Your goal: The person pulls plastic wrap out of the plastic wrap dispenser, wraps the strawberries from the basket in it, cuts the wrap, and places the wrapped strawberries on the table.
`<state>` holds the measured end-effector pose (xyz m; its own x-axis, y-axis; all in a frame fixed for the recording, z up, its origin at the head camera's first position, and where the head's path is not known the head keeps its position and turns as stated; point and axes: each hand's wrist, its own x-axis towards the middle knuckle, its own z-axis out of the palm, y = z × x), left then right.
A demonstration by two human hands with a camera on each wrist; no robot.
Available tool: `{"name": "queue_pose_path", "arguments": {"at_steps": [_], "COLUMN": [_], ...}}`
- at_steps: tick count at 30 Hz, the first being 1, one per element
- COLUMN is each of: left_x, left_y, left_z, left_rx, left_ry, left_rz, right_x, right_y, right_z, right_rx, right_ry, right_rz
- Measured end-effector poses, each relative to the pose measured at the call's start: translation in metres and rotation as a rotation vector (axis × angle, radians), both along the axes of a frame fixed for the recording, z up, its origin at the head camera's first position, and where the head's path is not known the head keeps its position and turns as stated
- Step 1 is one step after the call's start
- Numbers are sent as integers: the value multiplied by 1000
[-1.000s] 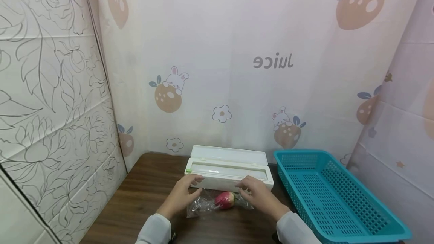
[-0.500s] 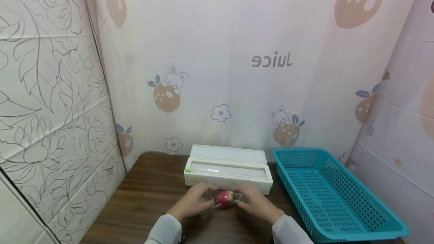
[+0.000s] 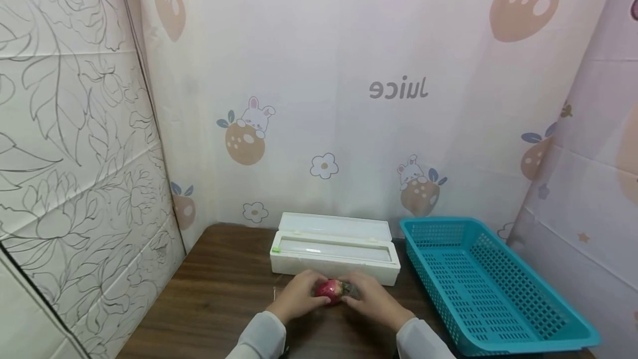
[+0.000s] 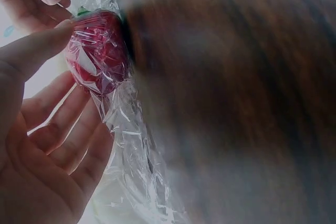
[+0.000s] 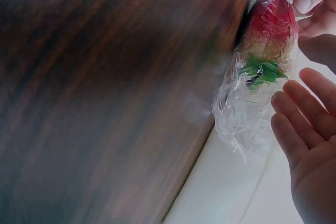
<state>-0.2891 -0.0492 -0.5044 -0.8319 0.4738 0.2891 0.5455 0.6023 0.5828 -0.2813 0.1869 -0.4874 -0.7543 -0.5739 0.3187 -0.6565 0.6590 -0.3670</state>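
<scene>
A red strawberry-like fruit (image 3: pixel 329 291) with a pale end and a green leafy top (image 5: pixel 262 72) lies on the table, wrapped in clear plastic film (image 4: pixel 131 140). The film's loose ends stick out on both sides. My left hand (image 3: pixel 301 296) holds the fruit's left end, thumb on the near side and fingers behind it. From the right, my right hand (image 3: pixel 369 297) reaches to the leafy end with fingers nearly straight, beside the film. Whether those fingertips touch the film is hard to tell.
Just behind the hands stands a white cling film dispenser box (image 3: pixel 334 267), its lid (image 3: pixel 335 226) raised and a green slider (image 3: pixel 276 250) at its left. A blue-green plastic basket (image 3: pixel 498 292) sits to the right. Patterned cloths hang around the brown wooden table (image 3: pixel 199 292).
Both hands have come inward from the film's ends to the fruit. My left hand has moved right and taken hold of it. The film's spread-out ends are now mostly hidden by the hands.
</scene>
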Motion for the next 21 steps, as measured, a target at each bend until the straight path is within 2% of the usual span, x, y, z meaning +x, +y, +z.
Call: {"name": "queue_pose_path", "arguments": {"at_steps": [6,10,16,21], "left_x": [0,-2,-5,-3], "left_y": [1,0,0,-1], "left_z": [-1,-1,-1,-2], "left_rx": [19,47,24,23], "left_ry": [-12,-49,-85,-108], "left_rz": [-8,-18,-23,-59], "right_x": [0,-1,0,5], "right_y": [-1,-1,-1,-3], "right_z": [-4,-4,-2,-5], "right_rx": [-7,-7,-15,-34], "right_ry": [-42,-67,-72,-73], "right_rz": [3,8,-8,-10]}}
